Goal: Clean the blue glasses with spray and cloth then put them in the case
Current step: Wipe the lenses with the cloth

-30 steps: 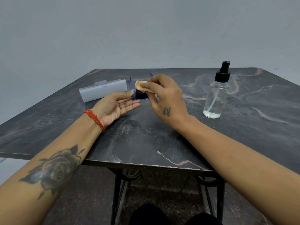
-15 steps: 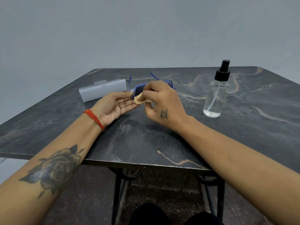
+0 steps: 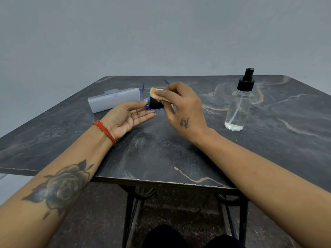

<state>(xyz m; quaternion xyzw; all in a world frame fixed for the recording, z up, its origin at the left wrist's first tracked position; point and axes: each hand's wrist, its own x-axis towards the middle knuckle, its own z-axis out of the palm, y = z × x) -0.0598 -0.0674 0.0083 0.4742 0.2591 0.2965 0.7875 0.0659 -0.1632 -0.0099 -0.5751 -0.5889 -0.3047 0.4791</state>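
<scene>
Two hands at blue glasses (image 3: pixel 155 104): right hand (image 3: pixel 180 106) pinches cloth (image 3: pixel 156 93) on lens.

The blue glasses (image 3: pixel 155 104) with dark lenses are being held above the desk, their thin arms pointing away toward the far edge. A small tan cloth (image 3: pixel 156 93) is lying folded over the top of one lens, seemingly pressed against it. The clear spray bottle (image 3: pixel 239 108) with a black pump is standing upright to the right, and the pale grey case (image 3: pixel 114 99) is lying closed to the left.

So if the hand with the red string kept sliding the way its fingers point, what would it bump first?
Probably the blue-framed dark-lens glasses, right at the left hand's fingertips; then likely the right hand wiping with the tan cloth.
</scene>
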